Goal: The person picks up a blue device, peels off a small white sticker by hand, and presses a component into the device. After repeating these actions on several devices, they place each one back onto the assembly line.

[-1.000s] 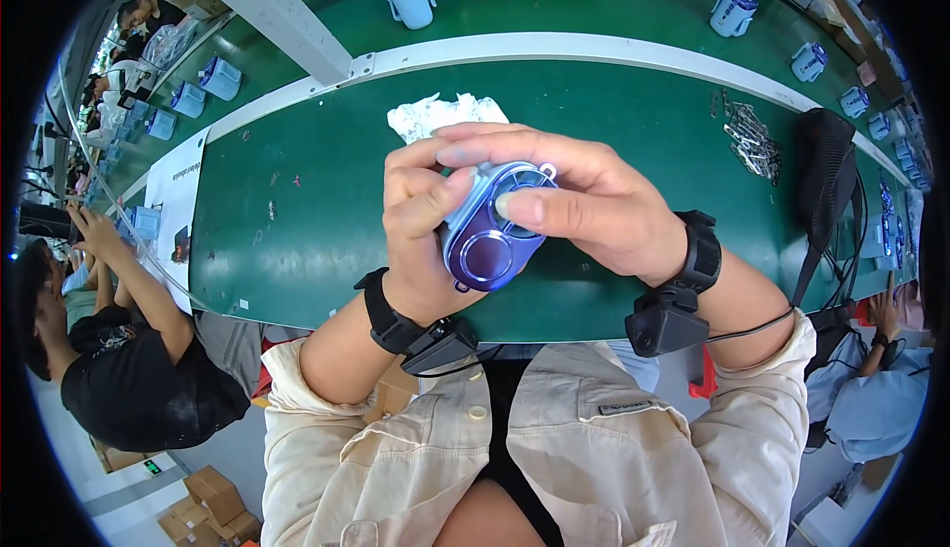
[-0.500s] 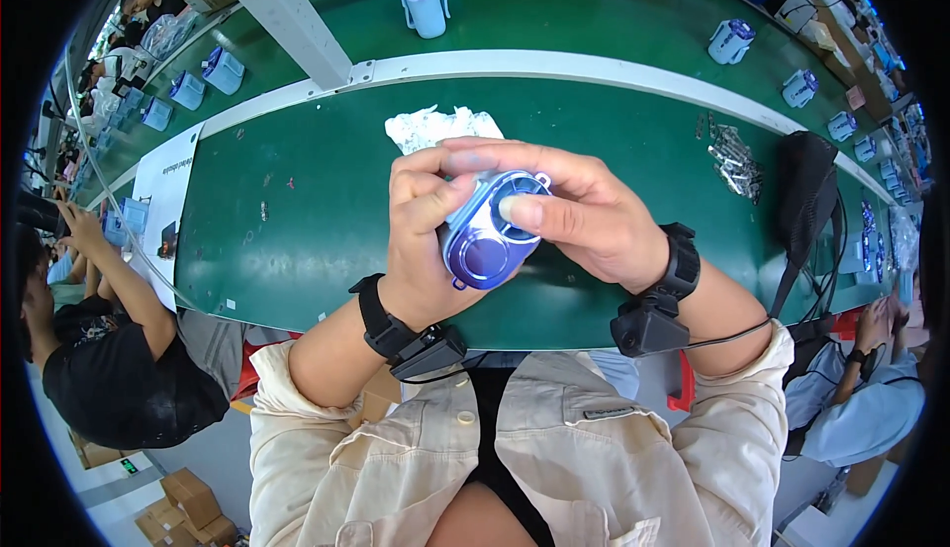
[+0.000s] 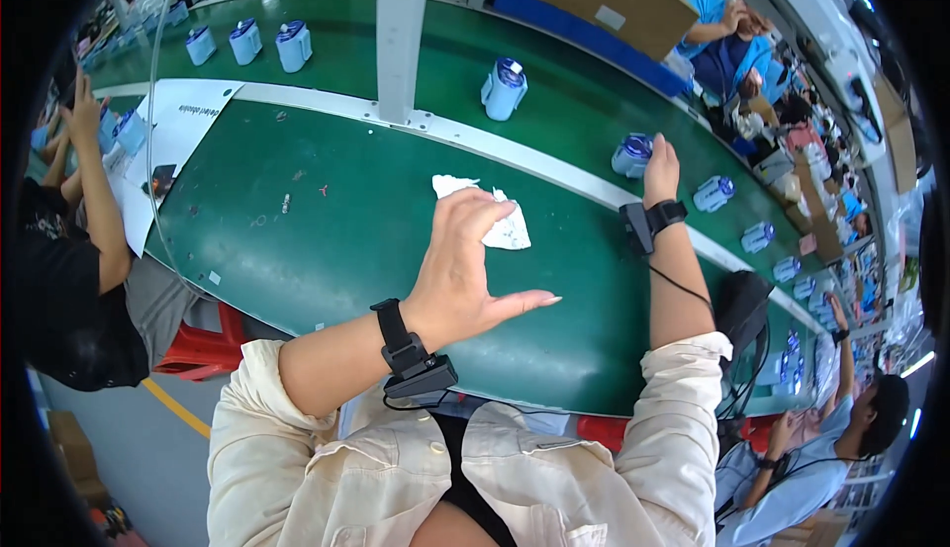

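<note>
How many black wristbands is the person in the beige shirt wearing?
2: the left wristband next to the left hand, and the right wristband next to the right hand. Any under the rolled sleeves would be hidden.

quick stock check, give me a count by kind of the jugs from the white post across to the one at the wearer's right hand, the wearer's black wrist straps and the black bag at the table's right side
Jugs: 2, counting the one at the right hand
Black wrist straps: 2
Black bag: 1
Total: 5
</note>
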Tool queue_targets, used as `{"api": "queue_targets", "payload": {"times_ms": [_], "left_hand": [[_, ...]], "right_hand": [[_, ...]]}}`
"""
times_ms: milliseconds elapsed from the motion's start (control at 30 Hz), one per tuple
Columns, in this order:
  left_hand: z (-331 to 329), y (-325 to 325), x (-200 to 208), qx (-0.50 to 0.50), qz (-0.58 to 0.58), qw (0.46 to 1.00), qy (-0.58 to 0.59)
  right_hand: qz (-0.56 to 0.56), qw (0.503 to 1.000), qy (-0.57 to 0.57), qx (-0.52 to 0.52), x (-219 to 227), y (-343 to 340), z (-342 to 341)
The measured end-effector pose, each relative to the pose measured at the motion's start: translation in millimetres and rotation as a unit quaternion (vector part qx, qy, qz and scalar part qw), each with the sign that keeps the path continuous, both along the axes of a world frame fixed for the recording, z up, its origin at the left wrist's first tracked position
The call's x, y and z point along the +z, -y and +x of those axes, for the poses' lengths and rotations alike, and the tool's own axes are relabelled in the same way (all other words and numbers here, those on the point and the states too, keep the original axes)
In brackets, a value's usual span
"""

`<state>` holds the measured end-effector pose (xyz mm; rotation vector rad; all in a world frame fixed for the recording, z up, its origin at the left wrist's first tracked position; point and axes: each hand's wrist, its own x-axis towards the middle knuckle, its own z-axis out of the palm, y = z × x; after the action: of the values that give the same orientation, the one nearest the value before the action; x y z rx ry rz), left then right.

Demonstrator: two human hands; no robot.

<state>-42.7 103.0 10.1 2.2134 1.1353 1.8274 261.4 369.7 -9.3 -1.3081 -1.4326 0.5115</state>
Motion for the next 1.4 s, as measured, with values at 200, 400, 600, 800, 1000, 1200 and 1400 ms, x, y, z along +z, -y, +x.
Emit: {"api": "queue_targets", "payload": {"times_ms": [200, 400, 600, 800, 1000, 1200, 1400], "left_hand": [[-1, 0, 0, 0.018, -0.003, 1.000, 0.012], [-2, -2, -3, 0.011, -0.010, 1.000, 0.020], [-4, -4, -3, 0.009, -0.062, 0.997, 0.045], [-8, -4, 0, 0.095, -0.142, 0.981, 0.086], [-11, -2, 6, -0.351, -0.407, 0.813, 0.224], [-2, 2, 14, -0.266, -0.335, 0.901, 0.073], [4, 6, 13, -0.256, -0.325, 0.911, 0.001]], "right_hand": [[0.052, 0.921, 0.311, -0.230, 16, -9, -9], [0.074, 0.973, 0.186, 0.115, 50, 22, -156], [-0.062, 0.959, 0.235, 0.143, 32, 5, -193], [-0.228, 0.842, 0.021, 0.489, 69, 85, -152], [-0.127, 0.792, 0.076, 0.592, 121, 199, -120], [0.085, 0.839, 0.178, 0.508, 129, 222, -74], [0.168, 0.849, 0.209, 0.455, 113, 229, -75]]}}
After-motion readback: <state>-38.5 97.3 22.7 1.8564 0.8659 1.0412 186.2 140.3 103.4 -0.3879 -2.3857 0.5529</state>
